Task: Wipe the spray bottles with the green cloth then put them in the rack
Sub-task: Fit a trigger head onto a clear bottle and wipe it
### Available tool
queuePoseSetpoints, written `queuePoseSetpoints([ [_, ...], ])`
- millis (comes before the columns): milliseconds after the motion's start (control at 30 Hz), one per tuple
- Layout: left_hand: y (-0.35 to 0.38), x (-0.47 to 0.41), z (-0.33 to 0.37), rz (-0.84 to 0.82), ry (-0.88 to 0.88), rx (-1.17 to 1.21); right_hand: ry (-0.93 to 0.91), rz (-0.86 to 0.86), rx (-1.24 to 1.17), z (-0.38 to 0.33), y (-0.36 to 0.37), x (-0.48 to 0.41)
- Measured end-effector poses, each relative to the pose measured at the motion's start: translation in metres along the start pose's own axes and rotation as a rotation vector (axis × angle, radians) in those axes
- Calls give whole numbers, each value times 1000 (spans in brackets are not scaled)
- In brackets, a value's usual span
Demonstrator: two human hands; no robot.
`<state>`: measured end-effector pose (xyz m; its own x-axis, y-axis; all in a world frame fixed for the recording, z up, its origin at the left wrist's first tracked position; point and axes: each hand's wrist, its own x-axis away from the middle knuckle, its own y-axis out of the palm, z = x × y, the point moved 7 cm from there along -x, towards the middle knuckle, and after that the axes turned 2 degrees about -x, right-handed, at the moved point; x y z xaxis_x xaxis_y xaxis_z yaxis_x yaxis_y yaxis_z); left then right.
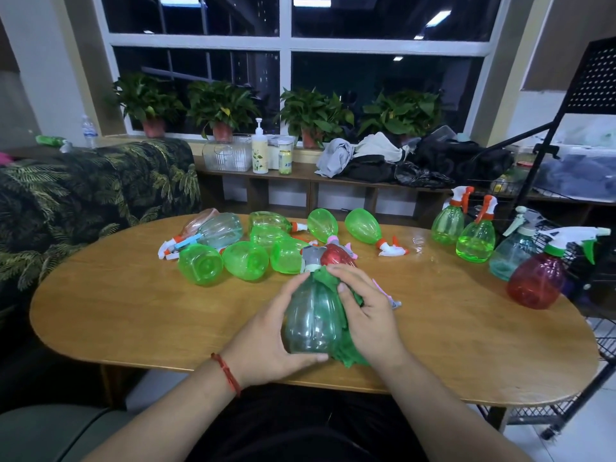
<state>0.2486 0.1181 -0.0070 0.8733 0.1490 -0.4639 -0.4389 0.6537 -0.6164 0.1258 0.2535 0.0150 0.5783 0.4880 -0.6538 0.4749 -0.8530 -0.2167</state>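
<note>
A clear teal spray bottle [311, 320] with a grey trigger head is held over the wooden table [133, 308]. My left hand [270, 341] grips its base and left side. My right hand [363, 308] holds the green cloth [346, 348] pressed against the bottle's right side and neck. Behind them lie several green bottles [246, 260] on their sides, and a red one [338, 256]. Several bottles stand upright at the right: two green [473, 241], a teal one [513, 251] and a red one [535, 281]. The black wire rack [596, 248] stands at the table's right end.
A sofa with a leaf-print cover [93, 201] sits to the left. A low shelf under the window carries potted plants [221, 108], a pump dispenser [260, 151], clear boxes and piled clothes [376, 158]. A pink trigger piece [388, 295] lies just right of my right hand.
</note>
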Motion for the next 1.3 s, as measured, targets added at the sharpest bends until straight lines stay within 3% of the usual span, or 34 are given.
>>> queuePoseSetpoints([
  [100, 2, -1, -3, 38, 1, -56, -47, -8, 33, 1, 2, 1],
  [333, -19, -1, -21, 309, -143, -32, -333, -102, 212, -15, 13, 10],
  [533, -24, -2, -29, 402, -197, -21, -470, -174, 289, -17, 20, 17],
  [733, -21, -1, -15, 312, -111, -29, -325, -119, 235, -13, 16, 11],
  [933, -5, 4, 5, 61, 0, -17, 113, -62, -63, 13, 6, -1],
  [1167, -1, 1, 4, -9, 22, 11, 132, -44, -107, 13, 4, 0],
  [1300, -2, -1, 1, 23, 37, -67, 53, -28, -49, 10, 1, 0],
])
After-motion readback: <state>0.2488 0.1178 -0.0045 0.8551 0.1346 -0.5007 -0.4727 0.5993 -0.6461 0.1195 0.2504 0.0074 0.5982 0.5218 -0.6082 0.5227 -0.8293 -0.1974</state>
